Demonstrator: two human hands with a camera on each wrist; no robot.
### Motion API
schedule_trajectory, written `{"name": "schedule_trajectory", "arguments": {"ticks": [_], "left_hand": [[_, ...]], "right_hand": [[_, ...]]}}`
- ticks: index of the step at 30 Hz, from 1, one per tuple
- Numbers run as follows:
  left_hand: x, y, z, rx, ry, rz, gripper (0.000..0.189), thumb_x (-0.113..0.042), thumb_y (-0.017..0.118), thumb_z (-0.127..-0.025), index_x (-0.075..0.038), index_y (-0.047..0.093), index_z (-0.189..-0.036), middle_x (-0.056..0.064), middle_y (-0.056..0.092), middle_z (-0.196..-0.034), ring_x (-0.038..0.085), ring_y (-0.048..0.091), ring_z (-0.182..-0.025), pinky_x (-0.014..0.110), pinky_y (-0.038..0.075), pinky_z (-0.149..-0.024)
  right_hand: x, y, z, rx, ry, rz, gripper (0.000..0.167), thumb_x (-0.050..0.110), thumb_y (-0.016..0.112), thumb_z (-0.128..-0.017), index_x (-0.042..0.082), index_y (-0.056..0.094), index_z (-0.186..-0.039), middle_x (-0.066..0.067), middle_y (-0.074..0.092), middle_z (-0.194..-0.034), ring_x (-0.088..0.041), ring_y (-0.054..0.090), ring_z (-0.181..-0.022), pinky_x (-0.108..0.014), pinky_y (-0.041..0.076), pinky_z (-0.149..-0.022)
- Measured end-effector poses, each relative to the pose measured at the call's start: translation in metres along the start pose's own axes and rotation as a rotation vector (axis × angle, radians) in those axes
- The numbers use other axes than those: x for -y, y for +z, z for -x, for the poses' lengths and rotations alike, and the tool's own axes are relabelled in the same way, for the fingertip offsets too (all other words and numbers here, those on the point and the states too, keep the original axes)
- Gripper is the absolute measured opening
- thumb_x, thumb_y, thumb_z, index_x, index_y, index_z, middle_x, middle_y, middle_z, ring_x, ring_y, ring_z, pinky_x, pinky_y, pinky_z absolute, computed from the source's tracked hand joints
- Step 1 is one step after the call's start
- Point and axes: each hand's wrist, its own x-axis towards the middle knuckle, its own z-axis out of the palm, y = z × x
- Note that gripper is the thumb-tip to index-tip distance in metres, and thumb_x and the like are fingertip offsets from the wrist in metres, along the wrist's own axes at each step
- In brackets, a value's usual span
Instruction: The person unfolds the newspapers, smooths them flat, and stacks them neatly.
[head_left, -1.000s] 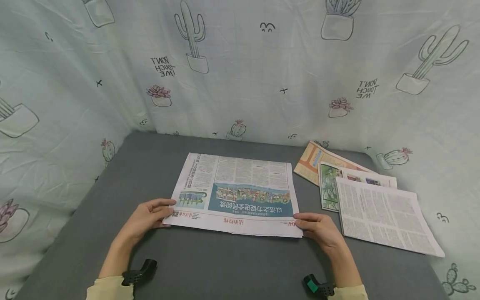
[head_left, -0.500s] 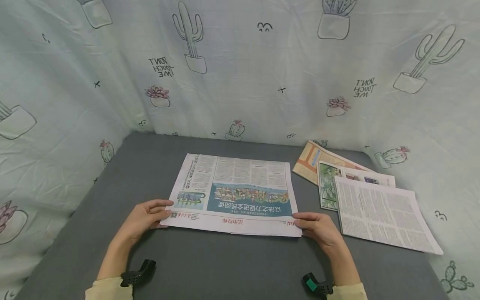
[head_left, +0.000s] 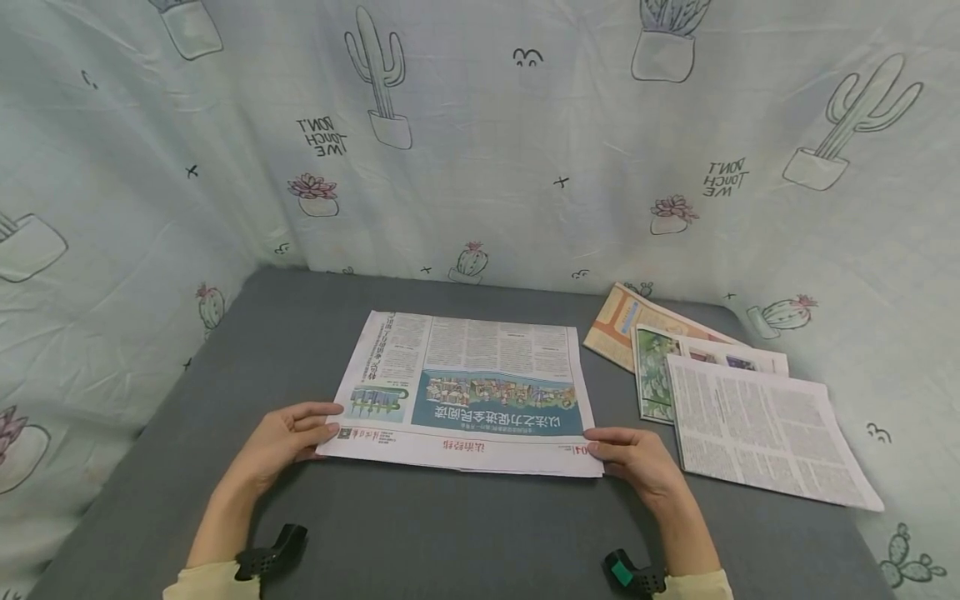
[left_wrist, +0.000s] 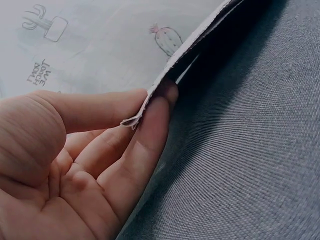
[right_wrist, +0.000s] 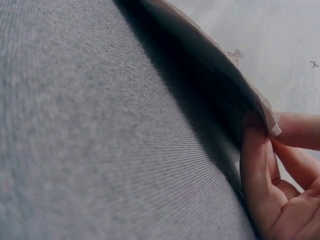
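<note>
A folded newspaper (head_left: 480,400) lies across the middle of the grey table, its print upside down in the head view. My left hand (head_left: 285,437) pinches its near left corner between thumb and fingers. At the near right corner my right hand (head_left: 641,462) pinches it the same way. In the left wrist view the newspaper edge (left_wrist: 172,60) runs between the thumb and fingers of the left hand (left_wrist: 95,160), lifted off the cloth. The right wrist view has the raised newspaper edge (right_wrist: 225,60) gripped by the right hand (right_wrist: 285,180), with dark shadow beneath.
To the right, three more newspapers overlap: an orange one (head_left: 618,329) at the back, one with a green picture (head_left: 655,379), and a text-covered one (head_left: 765,425) in front. A cactus-print curtain (head_left: 480,167) rises behind the grey table (head_left: 450,533).
The left hand and the newspaper's near left corner have shifted slightly left. Both hands keep their pinch, and the right hand is almost unmoved. The head view has shifted slightly.
</note>
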Motion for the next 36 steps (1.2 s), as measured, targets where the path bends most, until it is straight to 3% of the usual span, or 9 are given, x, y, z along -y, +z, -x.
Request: {"name": "schedule_trajectory", "arguments": {"ticks": [16,24,29,36], "left_hand": [[-0.0007,-0.0007,0.0017,0.015,0.005,0.079,0.059,-0.020,0.073,-0.091,0.010,0.050,-0.136,0.019,0.066,-0.117,0.025,0.068,-0.097,0.037,0.057,-0.074],[0.0021,-0.0037,0.0031,-0.029,0.009,0.024,0.047,-0.021,0.060,-0.101,0.007,0.051,-0.137,0.022,0.061,-0.123,0.019,0.067,-0.098,0.033,0.057,-0.076],[0.0032,-0.0057,0.0043,-0.024,0.031,0.040,0.047,-0.013,0.065,-0.097,0.008,0.051,-0.137,0.024,0.059,-0.127,0.019,0.066,-0.101,0.034,0.056,-0.080],[0.0047,-0.0055,0.0049,-0.035,0.047,0.014,0.060,-0.023,0.078,-0.086,0.004,0.055,-0.135,0.022,0.059,-0.127,0.023,0.066,-0.102,0.034,0.055,-0.081]], "right_hand": [[0.0008,0.0001,0.0009,-0.002,-0.001,0.010,0.033,0.002,0.075,-0.085,-0.011,0.068,-0.114,-0.018,0.068,-0.112,-0.023,0.067,-0.093,-0.034,0.056,-0.075],[-0.0002,0.0004,0.0021,-0.001,0.001,0.016,0.030,0.001,0.074,-0.085,-0.010,0.069,-0.112,-0.017,0.069,-0.110,-0.023,0.067,-0.093,-0.033,0.056,-0.074],[-0.0006,0.0009,0.0008,-0.004,-0.001,0.006,0.030,-0.001,0.074,-0.085,-0.011,0.069,-0.112,-0.018,0.069,-0.109,-0.023,0.067,-0.093,-0.034,0.056,-0.074],[-0.0020,0.0003,0.0005,0.002,-0.004,0.015,0.029,0.001,0.074,-0.085,-0.010,0.069,-0.112,-0.017,0.069,-0.109,-0.023,0.067,-0.093,-0.034,0.056,-0.074]]}}
